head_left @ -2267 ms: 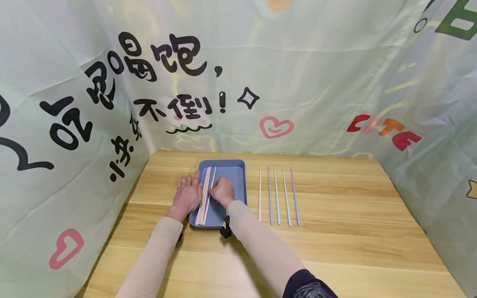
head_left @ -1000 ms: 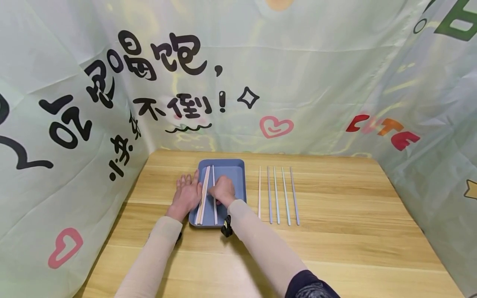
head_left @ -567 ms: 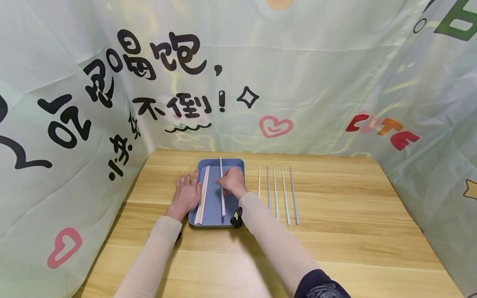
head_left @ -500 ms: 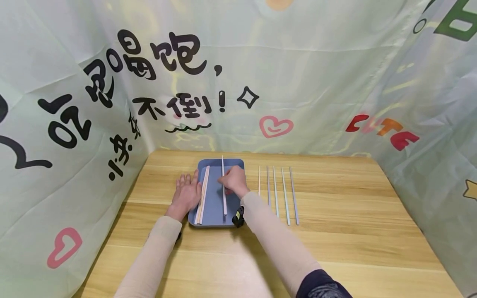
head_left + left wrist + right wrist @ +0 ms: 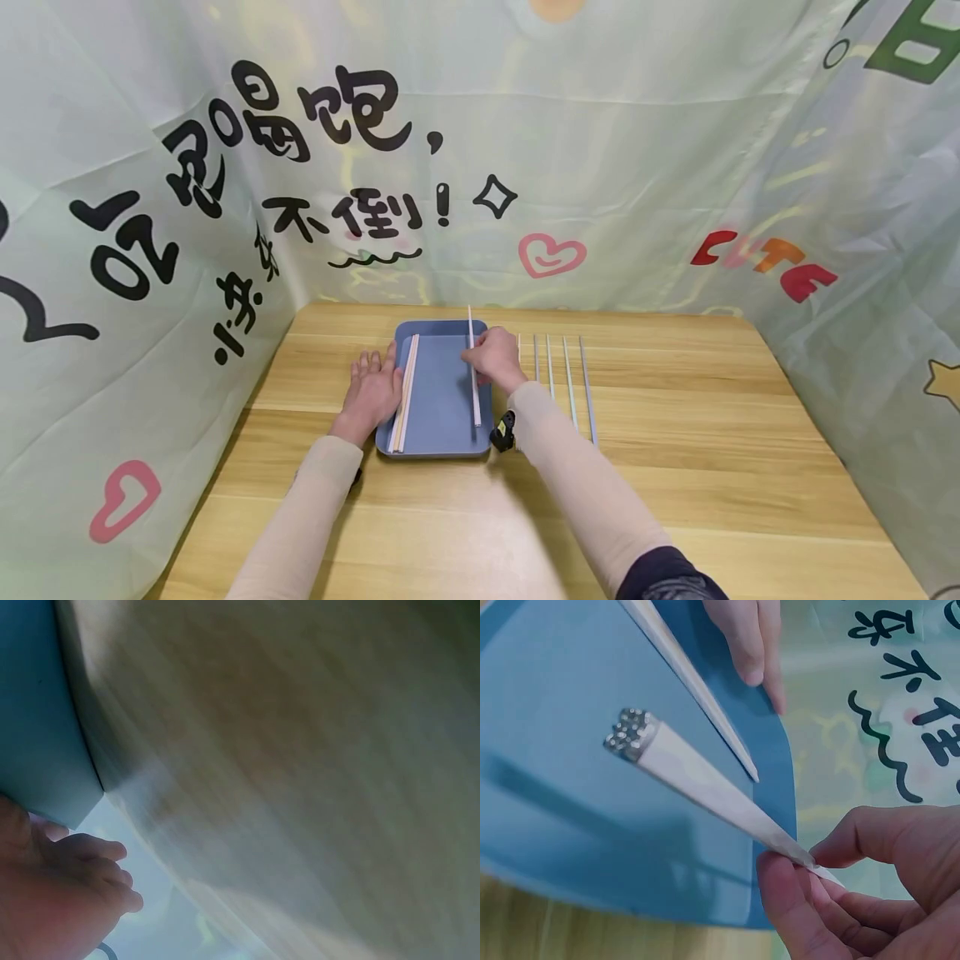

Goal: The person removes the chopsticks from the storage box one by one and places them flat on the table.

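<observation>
Since the earlier frames, the right hand [image 5: 497, 358] and the pale chopstick [image 5: 476, 400] it carries have shifted rightward, from beside the bundle, across the middle of the tray [image 5: 438, 400], to a position above its right side. At far left, seen from where I stand, a black-lettered cloth backdrop [image 5: 637, 183] rises and runs round behind the wooden table [image 5: 675, 400]. Next comes the left hand [image 5: 370, 392], at the end of a beige left sleeve [image 5: 300, 533]: its fingers lie straight and apart along the tray's left rim, and it grips nothing. Just inside that rim lies a bundle of chopsticks [image 5: 404, 396] in white and peach tones, slightly aslant; whether the left hand touches it cannot be told. The bare blue floor of the tray follows, then the held chopstick, lifted clear, its far tip projecting past the far rim and its patterned silvery butt towards the person. The thumb and fingers of the right hand are pinched together on its slender part. A black device [image 5: 503, 432] sits at the right wrist. Rightmost, a row of five chopsticks [image 5: 588, 387], pink, purple and pale blue, lies spaced apart on the table, partly hidden by the right hand and forearm.
</observation>
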Demonstrator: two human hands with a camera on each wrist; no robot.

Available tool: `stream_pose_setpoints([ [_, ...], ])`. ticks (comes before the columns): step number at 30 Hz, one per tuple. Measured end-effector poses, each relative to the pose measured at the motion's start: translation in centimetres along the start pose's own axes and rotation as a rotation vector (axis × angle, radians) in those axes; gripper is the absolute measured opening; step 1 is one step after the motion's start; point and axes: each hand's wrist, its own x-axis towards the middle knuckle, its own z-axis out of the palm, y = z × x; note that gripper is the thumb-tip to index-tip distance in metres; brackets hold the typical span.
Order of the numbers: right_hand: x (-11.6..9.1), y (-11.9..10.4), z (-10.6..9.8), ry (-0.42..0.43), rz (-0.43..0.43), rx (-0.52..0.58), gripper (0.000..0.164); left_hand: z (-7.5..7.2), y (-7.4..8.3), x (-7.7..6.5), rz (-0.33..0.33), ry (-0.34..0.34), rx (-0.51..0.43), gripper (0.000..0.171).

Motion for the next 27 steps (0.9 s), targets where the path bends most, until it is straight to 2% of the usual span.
stream_pose_setpoints([
  [4, 0.0, 0.4, -1.0, 0.028, 0.026, 0.01, 0.027, 0.0, 0.0, 0.0, 0.001, 0.007, 0.0, 0.064],
  [10, -0.1, 1.5, -2.5, 0.048, 0.061, -0.006, 0.033, 0.2, -0.2, 0.0, -0.002, 0.0, 0.006, 0.064],
  [19, -0.5, 3.8, -4.2, 0.054, 0.083, 0.043, 0.013, 0.1, -0.1, 0.0, 0.0, -0.006, 0.015, 0.064],
  [27, -0.7, 6.3, -6.3, 0.078, 0.096, 0.041, 0.011, 0.2, -0.1, 0.1, 0.0, -0.008, 0.012, 0.064],
])
